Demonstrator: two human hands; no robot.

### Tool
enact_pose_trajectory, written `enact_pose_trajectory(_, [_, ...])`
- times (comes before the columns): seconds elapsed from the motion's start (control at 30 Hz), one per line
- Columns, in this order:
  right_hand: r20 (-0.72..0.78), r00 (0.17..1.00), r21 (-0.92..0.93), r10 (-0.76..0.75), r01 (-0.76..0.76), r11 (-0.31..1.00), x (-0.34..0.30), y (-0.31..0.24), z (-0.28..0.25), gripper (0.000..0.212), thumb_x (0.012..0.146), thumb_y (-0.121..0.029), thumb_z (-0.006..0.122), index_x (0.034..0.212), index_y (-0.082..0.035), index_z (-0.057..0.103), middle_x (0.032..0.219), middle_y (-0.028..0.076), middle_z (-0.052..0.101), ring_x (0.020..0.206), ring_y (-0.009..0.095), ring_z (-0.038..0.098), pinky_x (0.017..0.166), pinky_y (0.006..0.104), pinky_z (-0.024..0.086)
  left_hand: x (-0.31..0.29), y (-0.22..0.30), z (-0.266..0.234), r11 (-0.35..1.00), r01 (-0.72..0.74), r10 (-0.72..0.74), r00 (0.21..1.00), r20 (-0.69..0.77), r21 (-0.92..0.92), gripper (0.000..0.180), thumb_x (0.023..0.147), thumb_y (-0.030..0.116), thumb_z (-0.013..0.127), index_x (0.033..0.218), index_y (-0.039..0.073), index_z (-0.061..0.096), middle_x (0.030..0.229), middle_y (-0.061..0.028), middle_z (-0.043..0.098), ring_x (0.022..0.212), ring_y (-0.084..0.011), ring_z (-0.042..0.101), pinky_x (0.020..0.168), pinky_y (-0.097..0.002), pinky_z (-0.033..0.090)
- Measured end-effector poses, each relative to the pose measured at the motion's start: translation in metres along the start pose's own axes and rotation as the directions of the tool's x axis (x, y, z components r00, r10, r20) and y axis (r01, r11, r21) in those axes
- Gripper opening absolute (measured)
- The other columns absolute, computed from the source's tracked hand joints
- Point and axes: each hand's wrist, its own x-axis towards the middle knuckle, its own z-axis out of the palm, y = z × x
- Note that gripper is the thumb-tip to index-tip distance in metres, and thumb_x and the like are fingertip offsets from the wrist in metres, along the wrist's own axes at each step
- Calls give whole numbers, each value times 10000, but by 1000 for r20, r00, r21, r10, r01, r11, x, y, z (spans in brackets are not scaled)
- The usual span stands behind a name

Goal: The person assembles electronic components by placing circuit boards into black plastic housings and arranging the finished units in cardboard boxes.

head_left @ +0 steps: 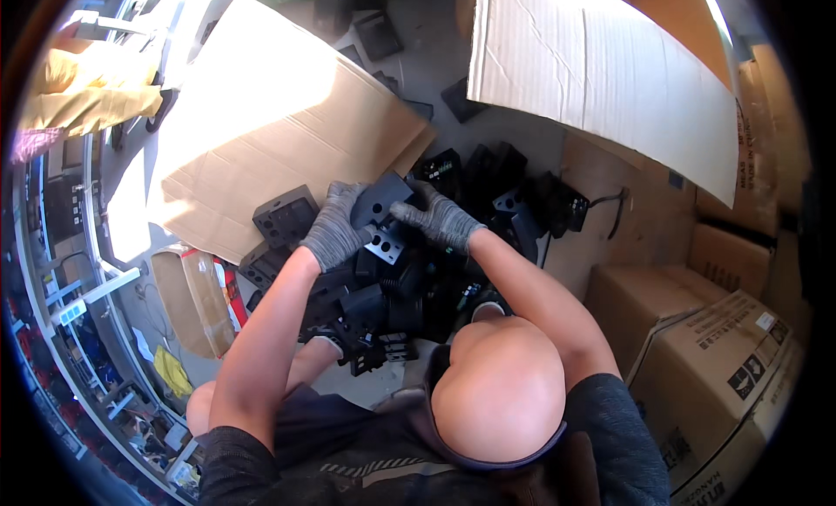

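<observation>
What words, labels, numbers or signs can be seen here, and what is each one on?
I won't copy any wording, but print shows here:
Front cardboard box, lower right: dark lettering, a black square symbol, a square code and a small white label, too small to read.
Tall cardboard box behind: dark sideways lettering.
Small cardboard box between them: printed lines, too blurred to read.
Held black box: no print I can make out.

The floor [531, 136] was grey, and it carried a crowded pile of black parts [405, 313], which lay one upon another without order. Farther away, some flat black pieces [378, 36] also lay on it. A wide cardboard sheet [279, 145] spread beside the pile; its support underneath was hidden. Near this sheet rested a smaller cardboard box [193, 299].
</observation>
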Motion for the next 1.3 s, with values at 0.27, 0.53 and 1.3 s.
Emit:
enact_pose_trajectory(0.27, [128,981,177,-148,125,976,-19,25,-2,872,814,-408,849,1497,-64,429,1342,131,601,1230,207,565,1055,370,471,-23,10,29,839,152,-52,978,202,-523,996,756,321,889,1513,58,297,1405,-181,483,1307,-316,504,1112,-393,421])
enact_pose_trajectory(0.53, [260,959,-111,-115,148,983,-52,23,-9,925,803,-348,845,1547,-83,363,1417,203,555,1310,317,547,1105,400,436,-4,23,-29,140,206,59,975,216,-968,916,853,579,704,1508,27,377,1403,-212,536,1179,-330,632,981,-493,565])
enact_pose_trajectory(1.3, [-483,785,-851,-386,-319,417,117,15,-203,404,901,-381,654,1164,-77,702,1179,200,701,1097,369,663,981,434,511,-27,-12,-16,635,-47,-419,817,-395,-771,403,1019,290,597,1338,47,560,1121,-78,664,937,-168,658,817,-303,544])
